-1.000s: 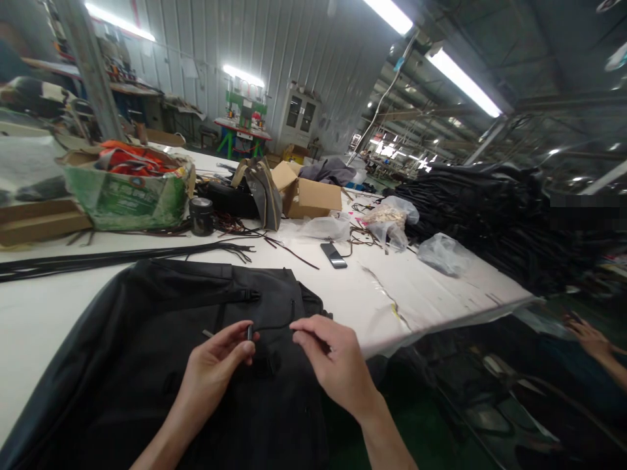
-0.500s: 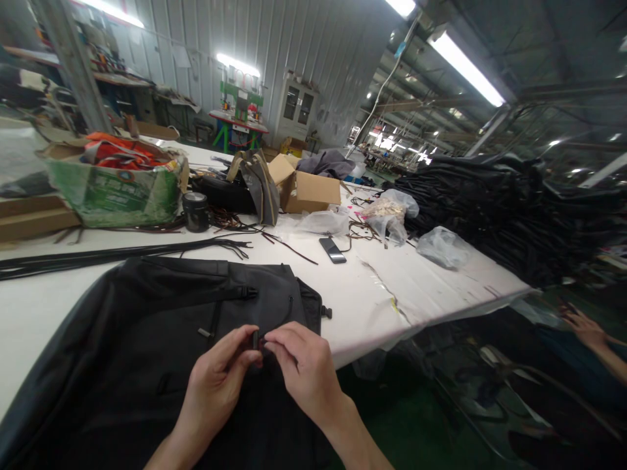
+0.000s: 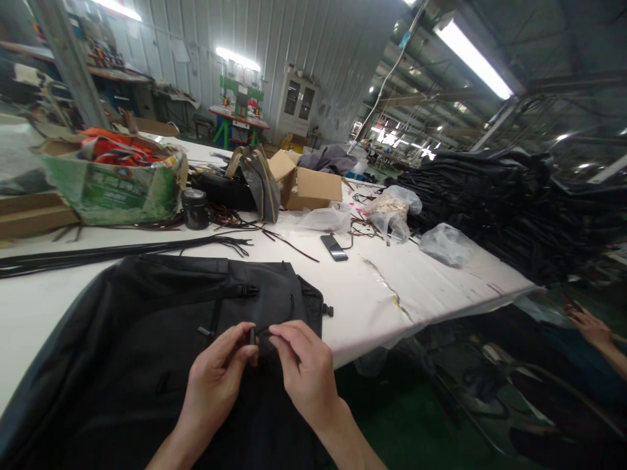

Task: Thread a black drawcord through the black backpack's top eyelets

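Observation:
A black backpack [image 3: 147, 313] lies flat on the table under both hands. Pinched between thumb and fingers of my left hand [image 3: 218, 372] is a small dark fitting [image 3: 253, 335], seen edge-on, its exact kind unclear. My right hand [image 3: 306, 369], just to its right, grips a thin black cord [image 3: 263, 329] that spans the short gap to the fitting. Another stretch of thin cord shows on the bag above my right hand. A side-release buckle [image 3: 247, 290] sits on the bag's strap, and a second buckle [image 3: 328, 310] sticks out at its right edge.
On the white table [image 3: 372, 294] are a phone [image 3: 334, 248], black straps [image 3: 122, 250], a green bag [image 3: 112, 192] with orange cloth, a dark jar [image 3: 194, 209], an open carton [image 3: 313, 189] and plastic bags [image 3: 445, 245]. Black goods [image 3: 490, 196] are piled right. Another person's hand [image 3: 590, 326] shows at far right.
My right hand has drawn slightly away to the right from the fitting, and the cord between my hands now shows. My left hand has shifted a little left, still holding the fitting.

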Demonstrator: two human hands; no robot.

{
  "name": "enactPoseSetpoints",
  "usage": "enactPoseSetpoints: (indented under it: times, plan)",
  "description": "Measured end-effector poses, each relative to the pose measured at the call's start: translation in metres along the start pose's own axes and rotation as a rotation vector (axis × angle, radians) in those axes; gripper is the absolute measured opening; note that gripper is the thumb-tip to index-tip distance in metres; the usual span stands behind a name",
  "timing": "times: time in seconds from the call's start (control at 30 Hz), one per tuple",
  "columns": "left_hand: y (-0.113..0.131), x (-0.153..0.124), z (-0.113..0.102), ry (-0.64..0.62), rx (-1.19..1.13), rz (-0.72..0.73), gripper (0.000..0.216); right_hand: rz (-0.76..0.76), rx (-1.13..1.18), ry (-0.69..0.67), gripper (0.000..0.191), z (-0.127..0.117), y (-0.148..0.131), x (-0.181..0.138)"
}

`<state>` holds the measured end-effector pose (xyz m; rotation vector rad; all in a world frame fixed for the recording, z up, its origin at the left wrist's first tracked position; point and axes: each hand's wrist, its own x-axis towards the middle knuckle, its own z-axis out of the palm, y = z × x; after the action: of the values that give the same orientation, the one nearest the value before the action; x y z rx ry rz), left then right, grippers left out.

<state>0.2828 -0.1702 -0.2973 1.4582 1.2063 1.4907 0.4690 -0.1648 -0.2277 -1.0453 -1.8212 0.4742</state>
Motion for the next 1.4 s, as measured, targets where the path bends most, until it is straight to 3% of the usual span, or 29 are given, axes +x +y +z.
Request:
enactPoseSetpoints:
  times: [0.2, 0.4, 0.53, 0.7, 0.93, 1.4]
  plan:
    - [0.004, -0.001, 0.004, -0.014, -0.096, -0.133, 0.035, 0.059, 0.114, 0.004, 0.018, 0.005, 0.0, 0.005]
    - [0.003, -0.001, 0.007, -0.03, -0.069, -0.099, 0.043, 0.072, 0.109, -0.027, 0.019, 0.007, 0.005, 0.004]
    - [0.004, 0.001, 0.005, -0.056, -0.018, -0.002, 0.032, 0.062, 0.113, -0.036, 0.02, 0.008, 0.004, 0.006]
    - [0.004, 0.001, 0.003, -0.062, -0.008, 0.04, 0.028, -0.005, 0.005, 0.028, 0.021, 0.007, 0.006, 0.0]
    - [0.0, 0.001, 0.002, -0.055, -0.03, 0.006, 0.027, -0.054, -0.218, -0.029, 0.018, 0.004, 0.015, -0.015]
    - [0.002, 0.001, 0.005, -0.041, -0.001, -0.005, 0.027, -0.104, -0.278, -0.084, 0.018, 0.006, 0.011, -0.013]
